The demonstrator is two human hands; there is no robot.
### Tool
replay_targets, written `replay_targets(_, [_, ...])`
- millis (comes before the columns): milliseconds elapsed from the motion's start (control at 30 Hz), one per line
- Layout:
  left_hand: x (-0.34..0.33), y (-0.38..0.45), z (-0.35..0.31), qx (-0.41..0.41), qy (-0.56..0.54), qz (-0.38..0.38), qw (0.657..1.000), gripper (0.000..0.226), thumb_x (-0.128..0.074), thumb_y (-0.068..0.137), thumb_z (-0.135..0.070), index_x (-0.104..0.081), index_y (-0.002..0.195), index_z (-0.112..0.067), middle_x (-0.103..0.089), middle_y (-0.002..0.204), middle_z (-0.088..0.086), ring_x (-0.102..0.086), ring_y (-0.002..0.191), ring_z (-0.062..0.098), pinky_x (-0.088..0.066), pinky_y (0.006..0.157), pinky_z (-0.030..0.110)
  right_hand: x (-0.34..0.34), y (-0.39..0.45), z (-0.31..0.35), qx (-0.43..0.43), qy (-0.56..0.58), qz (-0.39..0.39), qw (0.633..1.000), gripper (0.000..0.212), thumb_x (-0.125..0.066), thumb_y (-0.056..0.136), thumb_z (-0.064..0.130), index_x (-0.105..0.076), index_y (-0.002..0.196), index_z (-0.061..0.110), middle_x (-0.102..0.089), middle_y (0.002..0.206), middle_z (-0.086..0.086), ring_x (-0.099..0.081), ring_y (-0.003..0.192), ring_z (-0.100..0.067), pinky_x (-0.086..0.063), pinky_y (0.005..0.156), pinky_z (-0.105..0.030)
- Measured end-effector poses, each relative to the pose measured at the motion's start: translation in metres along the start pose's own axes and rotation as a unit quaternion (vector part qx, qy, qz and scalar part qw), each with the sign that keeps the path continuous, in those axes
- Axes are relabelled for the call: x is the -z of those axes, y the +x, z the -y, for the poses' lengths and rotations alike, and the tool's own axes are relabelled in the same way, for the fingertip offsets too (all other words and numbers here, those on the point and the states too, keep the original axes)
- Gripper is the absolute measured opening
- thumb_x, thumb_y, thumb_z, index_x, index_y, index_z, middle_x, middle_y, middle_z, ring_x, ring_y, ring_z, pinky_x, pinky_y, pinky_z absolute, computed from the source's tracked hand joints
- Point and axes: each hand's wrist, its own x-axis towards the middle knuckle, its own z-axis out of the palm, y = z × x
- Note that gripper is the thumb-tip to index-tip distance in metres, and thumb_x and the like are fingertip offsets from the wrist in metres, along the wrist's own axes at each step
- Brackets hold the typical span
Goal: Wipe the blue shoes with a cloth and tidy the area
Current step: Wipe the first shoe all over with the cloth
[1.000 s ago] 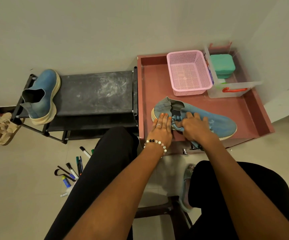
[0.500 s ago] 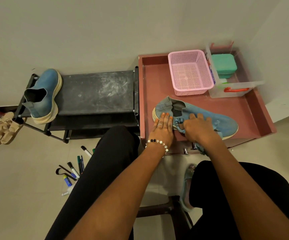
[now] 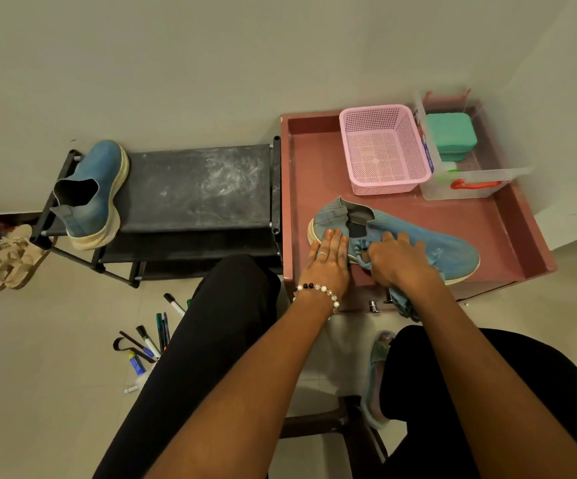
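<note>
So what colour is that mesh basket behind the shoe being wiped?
Pink. The mesh basket shows best in the head view, standing in the reddish-brown tray.

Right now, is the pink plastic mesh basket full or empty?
Empty. The pink plastic mesh basket stands upright on the reddish-brown tray, and its perforated floor shows bare through the open top.

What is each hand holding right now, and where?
The right hand grips the bunched blue cloth against the blue shoe. The left hand holds nothing; it presses flat on the shoe's heel end.

no readable text, printed label on clear container (image 3: 428,157) too blurred to make out
</note>
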Motion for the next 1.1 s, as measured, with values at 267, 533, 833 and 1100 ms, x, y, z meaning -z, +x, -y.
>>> replay_targets(267, [0.000,0.002,0.000,-0.001,0.004,0.010,1.000,0.056,-0.021,0.103,-0.016,0.008,0.149,0.001,0.012,0.158,0.016,0.012,0.146,0.030,0.005,0.117,0.041,-0.010,0.005,0.016,0.000,-0.014,-0.089,0.996,0.036,-0.038,0.096,0.025,-0.050,0.130,0.026,-0.032,0.140,-0.012,-0.026,0.130,-0.034,-0.028,0.102,-0.048])
replay_targets(533, [0.001,0.001,0.000,0.003,-0.019,0.018,1.000,0.055,-0.011,0.100,-0.013,0.009,0.149,0.000,0.014,0.158,0.015,0.013,0.146,0.029,0.004,0.118,0.041,-0.002,-0.003,-0.005,0.005,-0.008,-0.005,1.000,0.032,-0.044,0.096,0.027,-0.052,0.127,0.026,-0.035,0.140,-0.010,-0.027,0.132,-0.034,-0.026,0.105,-0.049])
replay_targets(833, [0.000,0.003,0.001,0.009,-0.024,0.014,1.000,0.056,-0.020,0.102,-0.012,0.008,0.150,-0.002,0.013,0.158,0.014,0.013,0.146,0.028,0.005,0.118,0.041,-0.014,0.004,0.002,0.026,-0.043,-0.124,0.991,0.029,-0.042,0.095,0.025,-0.059,0.118,0.027,-0.036,0.136,-0.009,-0.029,0.126,-0.031,-0.029,0.099,-0.048])
replay_targets(1100, [0.001,0.002,0.001,0.005,-0.024,0.017,1.000,0.060,-0.026,0.101,-0.010,0.007,0.150,0.000,0.013,0.158,0.015,0.013,0.146,0.029,0.004,0.117,0.042,-0.021,0.001,-0.009,0.042,-0.044,-0.089,0.994,0.039,-0.042,0.096,0.029,-0.043,0.134,0.037,-0.032,0.134,-0.009,-0.029,0.124,-0.032,-0.031,0.096,-0.046])
